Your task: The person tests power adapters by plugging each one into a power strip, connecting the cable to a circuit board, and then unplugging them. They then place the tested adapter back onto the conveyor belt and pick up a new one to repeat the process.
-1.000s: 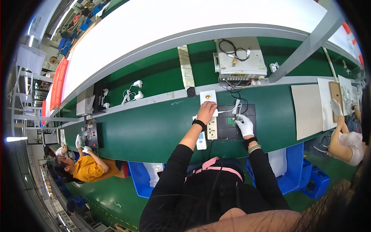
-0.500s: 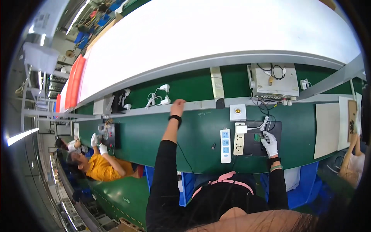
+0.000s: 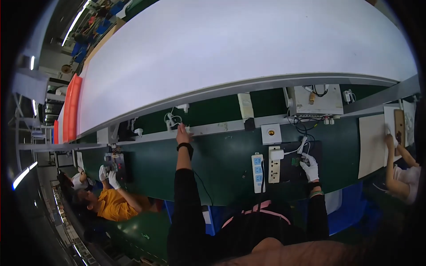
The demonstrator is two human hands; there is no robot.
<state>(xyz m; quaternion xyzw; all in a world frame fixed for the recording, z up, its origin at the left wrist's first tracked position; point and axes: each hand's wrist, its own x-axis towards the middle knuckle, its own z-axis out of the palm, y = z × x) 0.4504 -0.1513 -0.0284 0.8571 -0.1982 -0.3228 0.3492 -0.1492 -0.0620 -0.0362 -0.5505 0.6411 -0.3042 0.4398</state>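
My bare left hand [image 3: 182,135], a dark band at its wrist, reaches to the back ledge of the bench. Its fingers are closed on a white plug adapter [image 3: 187,130], partly hidden by the hand. Beside it lies a looped white cable [image 3: 172,120], with another white plug adapter [image 3: 183,107] farther back. My right hand [image 3: 309,167], in a white glove, rests on a black pad [image 3: 286,174] beside a small green circuit board [image 3: 295,162]. Its fingertips are pinched at the board's edge; what they hold is hidden. A white cord [image 3: 293,151] runs there from a plugged-in charger [image 3: 276,154].
A cream power strip [image 3: 274,173] and a white-and-blue one [image 3: 258,177] lie between my arms. Behind them stand a white box with a round brass-coloured centre [image 3: 271,133] and a bench instrument [image 3: 316,101]. A wide white shelf [image 3: 230,48] overhangs the back. Co-workers sit at both sides.
My left hand has moved left and down to the plug adapter and closed on it. My right hand stays by the board. The view has shifted slightly and darkened.
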